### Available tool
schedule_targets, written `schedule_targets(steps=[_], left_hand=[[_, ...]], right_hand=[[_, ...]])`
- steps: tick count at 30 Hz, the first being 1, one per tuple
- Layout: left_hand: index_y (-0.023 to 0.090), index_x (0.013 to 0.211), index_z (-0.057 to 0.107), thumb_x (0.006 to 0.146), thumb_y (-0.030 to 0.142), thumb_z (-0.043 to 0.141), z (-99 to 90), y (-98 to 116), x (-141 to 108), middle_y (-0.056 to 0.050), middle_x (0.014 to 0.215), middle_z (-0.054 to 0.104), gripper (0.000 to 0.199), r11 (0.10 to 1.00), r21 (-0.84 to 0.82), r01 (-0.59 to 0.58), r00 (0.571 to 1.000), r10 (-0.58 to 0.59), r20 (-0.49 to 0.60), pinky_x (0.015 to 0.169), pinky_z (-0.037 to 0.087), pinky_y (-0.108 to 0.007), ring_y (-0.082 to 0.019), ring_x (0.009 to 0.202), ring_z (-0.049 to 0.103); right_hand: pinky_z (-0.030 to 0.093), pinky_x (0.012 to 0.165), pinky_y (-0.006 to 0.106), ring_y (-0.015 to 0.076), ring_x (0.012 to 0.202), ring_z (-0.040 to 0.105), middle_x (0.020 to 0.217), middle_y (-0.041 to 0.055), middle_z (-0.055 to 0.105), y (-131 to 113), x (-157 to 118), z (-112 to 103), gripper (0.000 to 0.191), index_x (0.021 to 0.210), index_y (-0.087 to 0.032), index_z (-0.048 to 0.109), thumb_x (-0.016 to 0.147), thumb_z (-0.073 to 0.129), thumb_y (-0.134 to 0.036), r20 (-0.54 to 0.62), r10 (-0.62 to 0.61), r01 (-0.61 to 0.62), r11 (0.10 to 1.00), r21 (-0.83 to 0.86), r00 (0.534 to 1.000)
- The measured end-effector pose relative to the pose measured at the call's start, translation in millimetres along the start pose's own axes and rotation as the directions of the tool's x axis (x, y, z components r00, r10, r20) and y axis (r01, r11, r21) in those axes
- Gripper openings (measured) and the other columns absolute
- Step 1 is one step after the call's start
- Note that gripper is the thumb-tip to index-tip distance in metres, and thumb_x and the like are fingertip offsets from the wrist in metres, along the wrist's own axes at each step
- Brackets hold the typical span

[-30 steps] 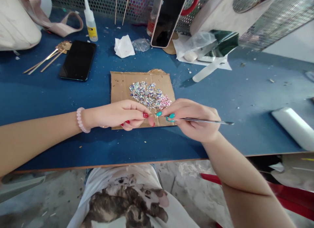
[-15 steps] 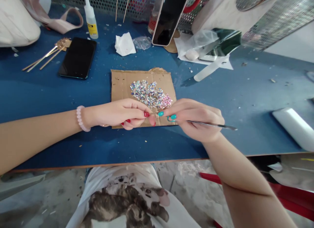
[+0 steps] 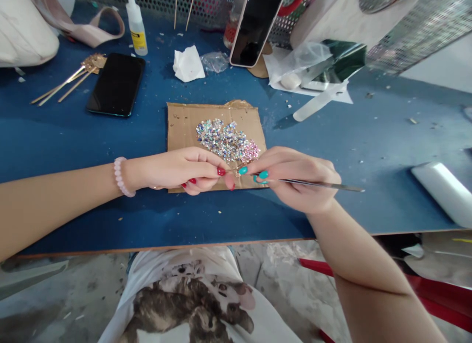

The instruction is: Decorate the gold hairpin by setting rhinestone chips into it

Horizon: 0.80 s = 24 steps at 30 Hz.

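Observation:
My left hand, with red nails and a pale bead bracelet, is closed in a pinch on a small thin gold-coloured piece. My right hand, with turquoise nails, is closed around a slim metal tool whose back end sticks out to the right. Its thumb and forefinger tips meet the gold piece's right side. The exact shape of the piece is hidden by my fingers. Just beyond the fingertips, a pile of glittering rhinestones, silver-blue with pink at the right, lies on a cardboard sheet.
A black phone, gold sticks and a glue bottle are at the back left. Crumpled tissue, a leaning phone and plastic bags stand behind the cardboard. A white case lies right.
The metal tool's back end has shifted slightly to the right in my right hand. Both hands keep their pinch on the gold piece, nearly in place.

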<state>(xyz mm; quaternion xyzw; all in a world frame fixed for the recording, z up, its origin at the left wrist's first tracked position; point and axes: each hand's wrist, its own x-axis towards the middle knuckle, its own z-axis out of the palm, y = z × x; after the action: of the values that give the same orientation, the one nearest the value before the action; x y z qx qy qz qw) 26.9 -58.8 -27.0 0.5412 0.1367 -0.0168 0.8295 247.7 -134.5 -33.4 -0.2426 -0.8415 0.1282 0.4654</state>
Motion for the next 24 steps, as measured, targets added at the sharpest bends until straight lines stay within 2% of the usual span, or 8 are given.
schedule_targets(steps=[8,14,24], left_hand=[[0.013,0.086,0.061,0.093,0.008,0.033,0.6,0.9,0.3,0.007,0.049,0.029,0.030,1.000,-0.006,0.008,1.000,-0.008,0.001,0.041,0.022,-0.015,-0.006,0.043,0.020],[0.014,0.086,0.062,0.093,0.009,0.034,-0.4,0.6,0.2,0.007,0.050,0.028,0.029,1.000,0.012,0.021,1.000,-0.021,-0.004,0.041,0.022,-0.016,-0.007,0.043,0.019],[0.015,0.086,0.062,0.092,0.011,0.036,-1.7,-0.3,-0.2,0.007,0.051,0.028,0.027,1.000,0.020,0.012,1.000,-0.012,0.010,0.041,0.020,-0.017,-0.007,0.043,0.019]], right_hand=[[0.059,0.072,0.032,0.0167,0.084,0.070,0.093,0.0084,0.073,0.3,-0.7,-1.1,0.025,0.092,-0.016,0.063,0.077,0.059,0.003,0.018,-0.029,0.029,0.999,-0.027,0.999],[0.059,0.070,0.032,0.0160,0.084,0.070,0.093,0.0067,0.073,2.4,-1.7,-3.3,0.023,0.093,-0.018,0.062,0.079,0.057,0.000,0.056,-0.065,0.069,0.995,-0.068,0.996],[0.060,0.070,0.033,0.0171,0.086,0.070,0.097,0.0053,0.073,3.9,-5.6,-3.2,0.028,0.099,-0.021,0.064,0.079,0.058,-0.002,0.021,-0.035,0.036,0.998,-0.052,0.999]])
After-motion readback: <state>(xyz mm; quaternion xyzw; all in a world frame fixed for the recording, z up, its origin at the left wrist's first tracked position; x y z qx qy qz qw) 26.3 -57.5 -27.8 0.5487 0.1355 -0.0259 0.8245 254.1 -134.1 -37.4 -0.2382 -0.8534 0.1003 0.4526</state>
